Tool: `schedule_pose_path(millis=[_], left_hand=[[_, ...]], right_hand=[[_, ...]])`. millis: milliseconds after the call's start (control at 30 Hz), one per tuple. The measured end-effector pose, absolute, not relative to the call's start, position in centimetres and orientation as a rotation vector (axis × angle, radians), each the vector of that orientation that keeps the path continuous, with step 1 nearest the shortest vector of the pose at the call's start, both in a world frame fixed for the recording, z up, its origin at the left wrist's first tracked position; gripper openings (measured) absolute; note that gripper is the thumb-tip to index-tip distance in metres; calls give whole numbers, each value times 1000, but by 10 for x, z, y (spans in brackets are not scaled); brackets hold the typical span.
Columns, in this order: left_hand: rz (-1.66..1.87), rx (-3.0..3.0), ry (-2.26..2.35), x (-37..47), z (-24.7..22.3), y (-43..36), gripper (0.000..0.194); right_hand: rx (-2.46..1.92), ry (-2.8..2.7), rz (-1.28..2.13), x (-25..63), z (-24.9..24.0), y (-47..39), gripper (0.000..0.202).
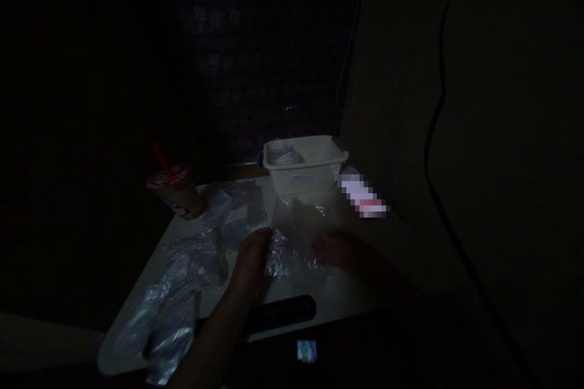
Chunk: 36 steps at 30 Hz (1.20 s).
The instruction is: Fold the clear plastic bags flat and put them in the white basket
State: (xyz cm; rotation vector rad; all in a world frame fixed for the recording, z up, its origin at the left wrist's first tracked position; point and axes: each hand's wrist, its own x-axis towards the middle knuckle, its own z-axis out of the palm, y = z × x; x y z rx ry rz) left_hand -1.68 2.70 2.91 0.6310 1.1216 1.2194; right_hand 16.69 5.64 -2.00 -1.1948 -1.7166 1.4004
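In dim light, a clear plastic bag (296, 243) is held up over the white table (342, 292). My left hand (253, 255) grips its left edge, fingers closed on it. My right hand (337, 246) is at the bag's right side, dark and smeared by motion, so its fingers cannot be made out. Several clear plastic bags (201, 255) lie spread over the table's left part. Behind the held bag stands a white plastic bin (305, 176) with some clear plastic inside.
A cup (180, 194) with a red lid and red straw stands at the table's left edge. Right of the bin lies a bright pixelated object (362, 194). A long black handle-like object (283, 311) lies at the near edge. A dark cable (440, 97) hangs on the right.
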Motion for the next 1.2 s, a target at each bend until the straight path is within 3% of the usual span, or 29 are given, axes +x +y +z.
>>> schedule_pose_path(millis=[100,233,500,833,1067,1200], left_hand=[[1073,572,1065,-20,20,28,20],[1027,693,1093,-24,7,33,11],[1087,912,1105,-27,-2,34,8],[1057,969,1070,-33,-12,36,11],[1146,1194,1182,-39,-24,41,10],[1179,1700,1348,-34,-18,37,23]], right_hand=[[-1082,-1260,1848,162,-15,53,21],[-1120,-1056,1924,165,-7,53,18],[-1144,-1209,1817,168,-6,55,28],[-1135,-1345,1661,176,-15,55,22],[-1179,-1670,1321,183,-14,61,21],[-1304,-1783,1181,190,-19,69,15]])
